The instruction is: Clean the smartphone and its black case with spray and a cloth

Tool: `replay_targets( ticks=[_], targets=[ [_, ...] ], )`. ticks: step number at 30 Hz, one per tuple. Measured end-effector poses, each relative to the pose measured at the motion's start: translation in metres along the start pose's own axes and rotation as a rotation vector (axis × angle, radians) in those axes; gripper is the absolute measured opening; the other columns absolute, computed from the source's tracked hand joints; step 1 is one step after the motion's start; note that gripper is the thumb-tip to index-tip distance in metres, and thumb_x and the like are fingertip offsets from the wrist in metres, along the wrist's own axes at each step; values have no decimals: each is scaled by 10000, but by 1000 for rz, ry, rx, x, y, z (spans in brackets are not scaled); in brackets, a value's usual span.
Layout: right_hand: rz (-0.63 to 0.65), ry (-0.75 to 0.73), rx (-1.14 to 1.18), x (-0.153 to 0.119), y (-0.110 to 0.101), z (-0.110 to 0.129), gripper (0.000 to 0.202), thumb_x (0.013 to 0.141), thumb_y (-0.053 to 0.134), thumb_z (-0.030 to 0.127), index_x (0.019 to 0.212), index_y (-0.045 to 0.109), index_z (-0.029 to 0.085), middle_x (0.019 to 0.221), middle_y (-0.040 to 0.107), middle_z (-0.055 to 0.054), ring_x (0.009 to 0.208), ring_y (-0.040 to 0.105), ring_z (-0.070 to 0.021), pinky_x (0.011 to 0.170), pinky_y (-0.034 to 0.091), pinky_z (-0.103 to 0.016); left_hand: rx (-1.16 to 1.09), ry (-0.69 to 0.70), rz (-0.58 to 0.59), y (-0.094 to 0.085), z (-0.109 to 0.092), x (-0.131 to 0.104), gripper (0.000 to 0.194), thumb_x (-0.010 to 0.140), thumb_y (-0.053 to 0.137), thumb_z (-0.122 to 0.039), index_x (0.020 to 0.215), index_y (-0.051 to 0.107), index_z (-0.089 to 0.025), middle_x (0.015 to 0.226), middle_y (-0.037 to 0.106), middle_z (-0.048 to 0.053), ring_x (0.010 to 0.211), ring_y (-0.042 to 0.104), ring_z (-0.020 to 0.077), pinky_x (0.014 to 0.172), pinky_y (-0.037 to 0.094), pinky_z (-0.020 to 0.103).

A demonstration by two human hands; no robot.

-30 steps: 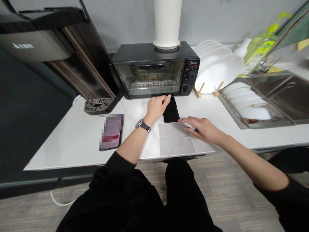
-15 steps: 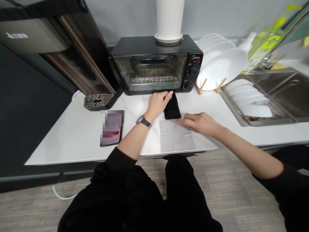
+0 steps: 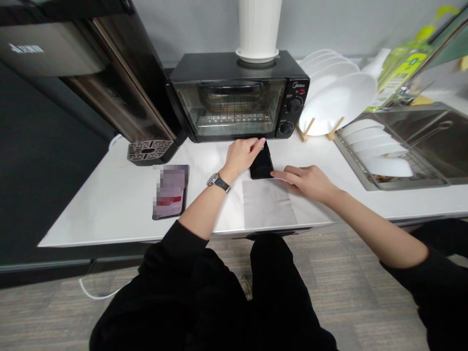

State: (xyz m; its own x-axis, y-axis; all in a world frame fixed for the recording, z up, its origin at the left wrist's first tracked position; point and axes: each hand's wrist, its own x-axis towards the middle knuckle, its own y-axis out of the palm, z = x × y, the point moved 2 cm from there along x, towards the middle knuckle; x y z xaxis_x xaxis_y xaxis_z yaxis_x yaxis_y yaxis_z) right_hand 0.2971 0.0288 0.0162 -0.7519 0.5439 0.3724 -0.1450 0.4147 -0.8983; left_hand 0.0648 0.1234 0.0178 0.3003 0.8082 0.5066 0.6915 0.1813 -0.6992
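Note:
A black phone [image 3: 261, 165] lies flat on the white counter, screen side dark, in front of the toaster oven. My left hand [image 3: 242, 155], with a watch on its wrist, is closed at the phone's upper left end, its thumb over the top edge. Curled fingers there are partly hidden. My right hand [image 3: 305, 181] has its index finger stretched to the phone's lower right corner, and holds nothing that shows. Just below the phone, a thin grey cloth [image 3: 268, 207] is spread flat near the counter's front edge, under the right fingers' left side.
A second phone [image 3: 170, 192], its screen blurred out, lies left of my arm. Behind stand the toaster oven [image 3: 234, 68] with a white pot [image 3: 259, 29] on top and a drink machine [image 3: 149, 151]. Plates [image 3: 340, 105] and a sink [image 3: 427, 183] with bowls are at the right.
My right index finger has shifted slightly from the cloth's upper edge up to the phone's lower right corner. The left hand keeps its place; the view has tilted very slightly.

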Motion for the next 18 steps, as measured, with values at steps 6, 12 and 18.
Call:
replay_targets(
  ticks=[6, 12, 18],
  targets=[
    [-60, 273, 60, 24, 5, -27, 598, 1102, 443, 460, 1625, 390, 176, 1044, 840, -82, 666, 732, -225, 581, 428, -325, -84, 163, 126, 3, -8, -4, 555, 1088, 456, -574, 686, 576, -211, 630, 565, -4, 623, 511, 154, 635, 280, 327],
    [-25, 179, 162, 48, 9, -26, 548, 1117, 412, 413, 1648, 414, 277, 1309, 796, -78, 933, 777, -228, 695, 501, -319, -149, 183, 146, 5, -6, -4, 724, 1070, 327, -723, 766, 716, -193, 712, 697, 51, 709, 641, 176, 652, 373, 312],
    [13, 207, 228, 50, 14, -27, 572, 1120, 416, 406, 1681, 381, 301, 1299, 783, -86, 951, 752, -226, 751, 526, -327, -174, 177, 134, 2, -16, -3, 864, 975, 221, -887, 606, 596, -201, 557, 545, 22, 558, 478, 150, 588, 313, 326]
  ],
)
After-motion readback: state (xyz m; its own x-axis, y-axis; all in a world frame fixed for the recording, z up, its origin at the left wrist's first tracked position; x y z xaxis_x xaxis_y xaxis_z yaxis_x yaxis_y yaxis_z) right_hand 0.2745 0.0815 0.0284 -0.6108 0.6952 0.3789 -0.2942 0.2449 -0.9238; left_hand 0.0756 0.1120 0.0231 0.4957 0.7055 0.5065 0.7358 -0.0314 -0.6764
